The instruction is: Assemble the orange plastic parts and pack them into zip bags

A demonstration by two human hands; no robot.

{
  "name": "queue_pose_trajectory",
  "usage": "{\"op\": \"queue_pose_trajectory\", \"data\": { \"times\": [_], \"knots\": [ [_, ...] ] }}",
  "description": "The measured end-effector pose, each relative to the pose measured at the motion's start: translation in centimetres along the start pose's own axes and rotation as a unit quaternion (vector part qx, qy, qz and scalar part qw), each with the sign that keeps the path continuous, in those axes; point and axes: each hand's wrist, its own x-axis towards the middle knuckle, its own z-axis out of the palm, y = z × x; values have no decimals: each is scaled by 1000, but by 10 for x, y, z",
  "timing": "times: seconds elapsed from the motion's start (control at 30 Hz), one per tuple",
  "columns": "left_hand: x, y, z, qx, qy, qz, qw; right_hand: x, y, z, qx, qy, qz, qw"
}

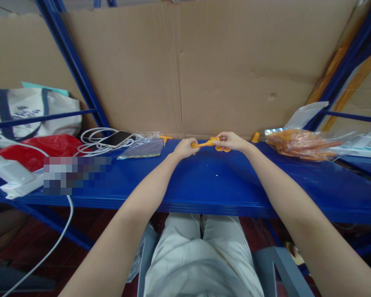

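Between my hands, over the far part of the blue shelf, is a yellow plastic part with a ridged, spiral-like shaft [202, 145]. My left hand [184, 149] has its fingers closed round the left end. At the wider right end, my right hand [230, 141] pinches the same part. Round yellow plastic pieces [224, 149] show just under my right fingers; whether they are joined to the held part I cannot tell. A T-handled yellow piece [166, 137] lies left of my left hand. To the right of my right hand stands a small yellow plastic piece [255, 137].
A clear plastic bag [144, 147], a phone [116, 139] and coiled white cable [88, 136] lie left, with a power strip [24, 185] and red bag [49, 150] beyond. At right is a bag of orange parts [303, 143]. Cardboard [228, 70] backs the blue shelf [204, 185].
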Motion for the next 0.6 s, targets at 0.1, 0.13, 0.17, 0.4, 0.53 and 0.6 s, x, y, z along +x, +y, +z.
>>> {"op": "queue_pose_trajectory", "data": {
  "times": [0.1,0.13,0.17,0.4,0.53,0.6],
  "knots": [
    [0,1,0,-30,-17,-15,999,-1,-2,1,-9,-4,-9,1000],
    [0,1,0,-35,-25,-18,999,-1,-3,1,-12,-10,-10,1000],
    [0,1,0,-39,-32,-21,999,-2,-3,1,-15,-17,-11,1000],
    [0,2,0,-55,-33,-21,998,-1,0,6,-118,24,-38,992],
    [1,5,3,-74,-44,-24,996,-2,0,11,-251,105,-104,956],
    [2,7,5,-71,-47,-21,996,-5,-1,13,-300,121,-108,940]
  ]
}}
